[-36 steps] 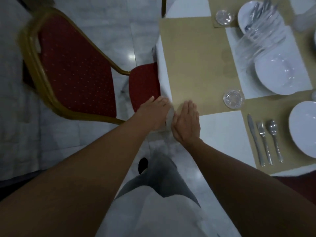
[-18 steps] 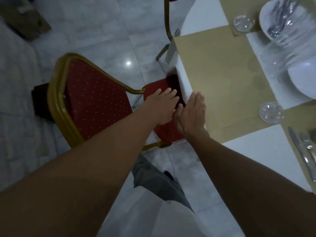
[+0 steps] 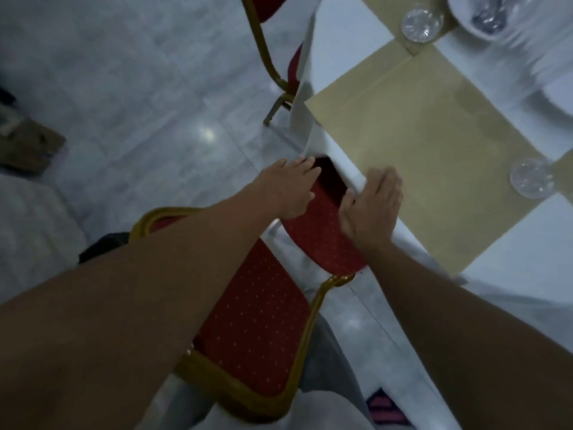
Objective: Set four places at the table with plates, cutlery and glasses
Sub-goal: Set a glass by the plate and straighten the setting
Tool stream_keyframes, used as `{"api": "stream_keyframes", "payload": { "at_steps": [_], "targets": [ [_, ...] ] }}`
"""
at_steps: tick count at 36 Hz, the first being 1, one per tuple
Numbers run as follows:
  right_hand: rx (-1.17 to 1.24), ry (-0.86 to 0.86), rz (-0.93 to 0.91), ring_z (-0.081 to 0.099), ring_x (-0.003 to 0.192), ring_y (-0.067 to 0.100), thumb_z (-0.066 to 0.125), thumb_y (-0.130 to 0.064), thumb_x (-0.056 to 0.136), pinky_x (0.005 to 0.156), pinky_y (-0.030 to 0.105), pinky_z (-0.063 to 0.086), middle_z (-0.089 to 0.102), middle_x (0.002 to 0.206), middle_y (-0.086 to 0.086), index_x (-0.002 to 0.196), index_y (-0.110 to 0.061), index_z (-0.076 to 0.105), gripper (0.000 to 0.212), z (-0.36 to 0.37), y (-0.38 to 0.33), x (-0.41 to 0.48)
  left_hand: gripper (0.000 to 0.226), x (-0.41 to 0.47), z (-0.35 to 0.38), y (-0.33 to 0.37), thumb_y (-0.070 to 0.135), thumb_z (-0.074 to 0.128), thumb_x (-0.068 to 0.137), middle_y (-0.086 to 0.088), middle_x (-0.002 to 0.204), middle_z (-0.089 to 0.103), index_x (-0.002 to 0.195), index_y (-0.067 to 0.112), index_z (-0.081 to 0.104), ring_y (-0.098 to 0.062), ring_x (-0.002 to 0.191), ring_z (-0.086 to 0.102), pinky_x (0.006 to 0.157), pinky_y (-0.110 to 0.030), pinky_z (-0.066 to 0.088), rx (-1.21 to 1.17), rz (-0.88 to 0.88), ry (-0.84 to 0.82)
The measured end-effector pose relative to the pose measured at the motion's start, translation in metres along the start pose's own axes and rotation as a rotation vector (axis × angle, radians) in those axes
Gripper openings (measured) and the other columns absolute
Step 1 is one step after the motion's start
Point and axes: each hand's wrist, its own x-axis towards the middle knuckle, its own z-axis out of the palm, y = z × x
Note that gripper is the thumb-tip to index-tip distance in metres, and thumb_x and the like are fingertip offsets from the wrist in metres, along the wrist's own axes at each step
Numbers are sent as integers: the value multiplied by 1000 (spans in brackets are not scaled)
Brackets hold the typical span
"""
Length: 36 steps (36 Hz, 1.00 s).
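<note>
A tan placemat (image 3: 434,169) lies bare on the white tablecloth (image 3: 527,243) at the table's near edge. My right hand (image 3: 373,206) rests flat on the cloth edge and the placemat's border, fingers together, holding nothing. My left hand (image 3: 291,190) hovers flat over the red chair seat (image 3: 322,231) beside the table edge, also holding nothing. One clear glass (image 3: 531,178) stands at the placemat's right corner, another glass (image 3: 421,23) at the top. A white plate with cutlery (image 3: 483,17) sits blurred at the top right.
A red chair with a gold frame (image 3: 257,333) stands pushed under the table right below my arms. A second red chair (image 3: 279,57) is at the table's far side. Grey tiled floor (image 3: 124,88) spreads to the left, with a brown object (image 3: 28,147) on it.
My view has swung left and down along the table edge. Both hands slid along the cloth edge; the chair now lies under my arms, and the plates at right have left the view.
</note>
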Motion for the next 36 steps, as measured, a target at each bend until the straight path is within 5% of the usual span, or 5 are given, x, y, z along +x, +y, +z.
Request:
{"api": "stream_keyframes", "payload": {
  "at_steps": [14,25,36],
  "targets": [
    [-61,27,189,11,155,35,33,-32,106,127,47,6,17,166,20,158,1,21,63,13,-65,26,63,58,-31,-77,35,35,104,-10,164,11,156,9,12,-25,151,11,122,-42,13,53,316,11],
    [-63,18,330,23,151,41,33,-34,107,123,49,20,25,162,25,154,1,27,59,10,-144,52,62,64,-68,-140,38,35,104,-10,163,15,156,10,15,-26,151,13,121,-47,16,142,480,28],
    [-10,150,490,52,115,37,48,-23,96,97,46,41,55,124,19,120,1,52,33,7,-146,106,66,132,-111,-149,46,32,104,-7,165,8,158,15,8,-23,152,9,121,-42,15,290,646,-42]
  ]
}}
